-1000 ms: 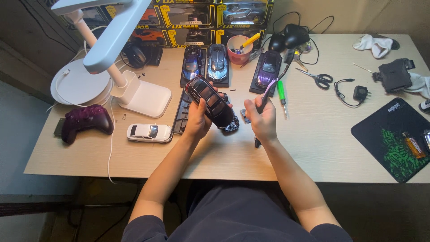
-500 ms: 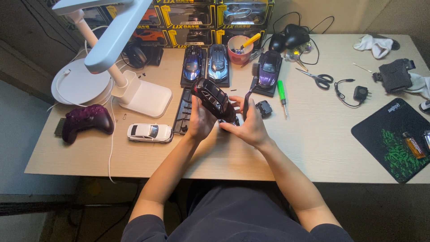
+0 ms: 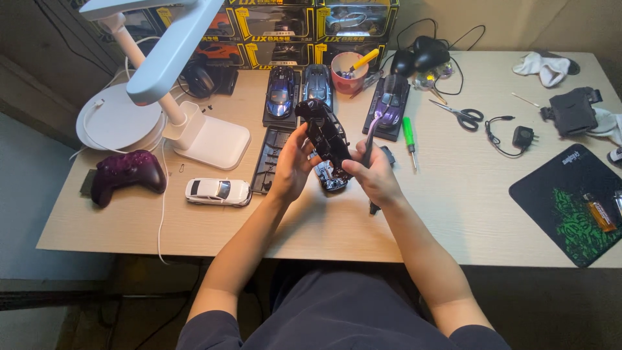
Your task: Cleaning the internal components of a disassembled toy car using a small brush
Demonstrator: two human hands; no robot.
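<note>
Above the middle of the wooden table (image 3: 453, 214), both my hands hold a black toy car body (image 3: 324, 133), tilted with its inner side up. My left hand (image 3: 291, 165) grips its left side. My right hand (image 3: 372, 178) steadies its right side and also holds a thin dark tool (image 3: 369, 146) that points up. A second dark car part (image 3: 332, 180) sits just under the body, between my hands.
A white toy car (image 3: 217, 191), a purple game controller (image 3: 126, 175) and a white desk lamp (image 3: 194, 133) stand at left. Behind are toy cars on bases (image 3: 282, 97), boxes (image 3: 272, 23), a red cup (image 3: 346, 68). At right: green screwdriver (image 3: 409, 136), scissors (image 3: 461, 115), black mouse pad (image 3: 570, 201).
The car body has been turned and lifted to tilt more upright. My right hand, earlier apart with the tool over the table, has come onto the body's right side.
</note>
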